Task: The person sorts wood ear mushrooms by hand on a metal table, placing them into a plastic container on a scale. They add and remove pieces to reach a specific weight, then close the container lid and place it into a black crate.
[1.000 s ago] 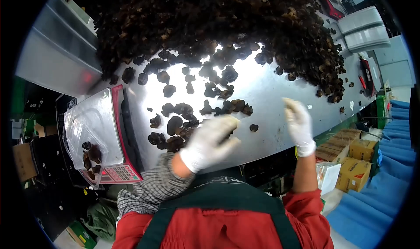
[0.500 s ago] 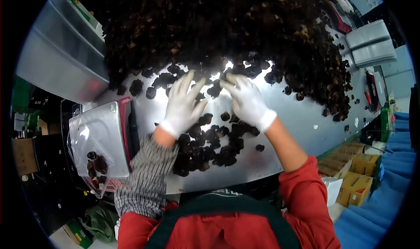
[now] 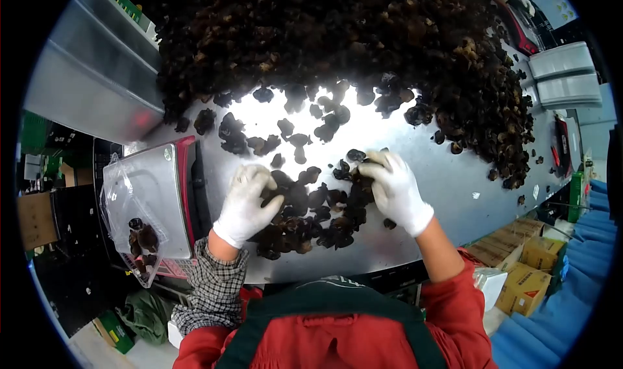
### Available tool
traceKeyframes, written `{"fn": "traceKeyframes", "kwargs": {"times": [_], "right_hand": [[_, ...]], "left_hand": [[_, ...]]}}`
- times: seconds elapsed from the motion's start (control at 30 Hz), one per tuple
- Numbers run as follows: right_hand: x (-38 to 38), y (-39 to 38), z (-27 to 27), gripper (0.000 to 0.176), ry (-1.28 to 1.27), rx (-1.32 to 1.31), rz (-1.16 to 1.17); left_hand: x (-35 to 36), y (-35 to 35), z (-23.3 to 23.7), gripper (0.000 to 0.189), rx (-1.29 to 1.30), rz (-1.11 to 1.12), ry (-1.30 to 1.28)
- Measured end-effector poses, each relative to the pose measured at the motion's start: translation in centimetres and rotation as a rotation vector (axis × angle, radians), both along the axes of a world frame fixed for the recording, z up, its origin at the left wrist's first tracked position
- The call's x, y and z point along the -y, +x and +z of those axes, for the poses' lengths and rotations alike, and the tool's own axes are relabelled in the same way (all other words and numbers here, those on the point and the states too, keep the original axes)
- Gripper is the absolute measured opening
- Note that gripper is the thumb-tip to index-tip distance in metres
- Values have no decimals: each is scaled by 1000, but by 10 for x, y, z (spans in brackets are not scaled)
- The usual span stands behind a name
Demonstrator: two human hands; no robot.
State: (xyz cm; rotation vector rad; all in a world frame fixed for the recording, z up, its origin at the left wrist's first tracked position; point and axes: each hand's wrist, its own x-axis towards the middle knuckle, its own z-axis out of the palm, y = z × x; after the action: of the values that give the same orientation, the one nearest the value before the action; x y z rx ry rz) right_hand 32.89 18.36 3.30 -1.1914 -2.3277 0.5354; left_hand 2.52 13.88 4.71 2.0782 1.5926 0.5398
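Observation:
Dark, curled mushroom-like pieces [image 3: 311, 200] lie in a loose cluster on the shiny metal table [image 3: 415, 174], between my hands. At the cluster's left edge is my left hand [image 3: 248, 201], white-gloved, its fingers bent and thumb apart, with nothing visible in it. My right hand [image 3: 397, 190], also gloved, touches dark pieces at the cluster's upper right; its fingers are curled and partly hide what lies under them. Beyond both hands rises a large heap [image 3: 324, 38] of the same pieces, with a few scattered in front of it.
At left a scale [image 3: 146, 187] carries a clear plastic tray [image 3: 133, 207] holding some pieces. A tall metal bin [image 3: 97, 70] stands behind it. White trays [image 3: 568, 77] are stacked at far right. Another person's gloved hand [image 3: 525, 4] shows at top right. Cartons [image 3: 524, 288] sit lower right.
Both hands have moved back toward my body, away from the heap. Several pieces now lie spread between heap and cluster. My right hand has also shifted right.

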Motion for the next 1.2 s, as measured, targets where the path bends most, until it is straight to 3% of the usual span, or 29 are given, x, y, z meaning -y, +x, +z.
{"fn": "traceKeyframes", "kwargs": {"times": [0.1,0.2,0.27,0.3,0.33,0.4,0.47,0.6,0.7,0.77,0.8,0.93,1.07,1.2], "right_hand": [[-45,-48,-14,40,119,-62,38],[-61,-80,-39,35,298,85,49],[-43,-62,-34,33,67,201,94],[-29,-48,-29,32,-47,257,116],[-5,-32,-28,31,0,266,115],[36,-12,-16,24,47,144,167],[57,4,-2,28,6,17,111],[83,48,-11,51,54,21,-350],[118,66,-39,87,-11,74,-338],[127,65,-58,108,-54,147,-284],[122,60,-60,108,-32,173,-235],[84,39,-59,112,-45,133,-85],[64,40,-63,119,-46,106,-72],[91,6,-49,117,-149,37,127]], "left_hand": [[-33,11,-11,45,37,59,145],[-58,26,-36,63,-299,49,265],[-40,23,-39,71,-227,-58,23],[-23,23,-25,72,-221,-130,-84],[-2,26,-21,67,-169,-160,-101],[36,26,-15,60,-38,-229,26],[55,22,7,56,73,-134,107],[108,-22,-19,84,82,277,150],[149,-34,-40,119,12,324,60],[158,-32,-56,129,-93,305,-4],[155,-28,-59,133,-198,262,-2],[128,-18,-62,141,-120,78,101],[113,-34,-63,146,-143,202,74],[120,-13,-67,140,7,-88,26]]}}
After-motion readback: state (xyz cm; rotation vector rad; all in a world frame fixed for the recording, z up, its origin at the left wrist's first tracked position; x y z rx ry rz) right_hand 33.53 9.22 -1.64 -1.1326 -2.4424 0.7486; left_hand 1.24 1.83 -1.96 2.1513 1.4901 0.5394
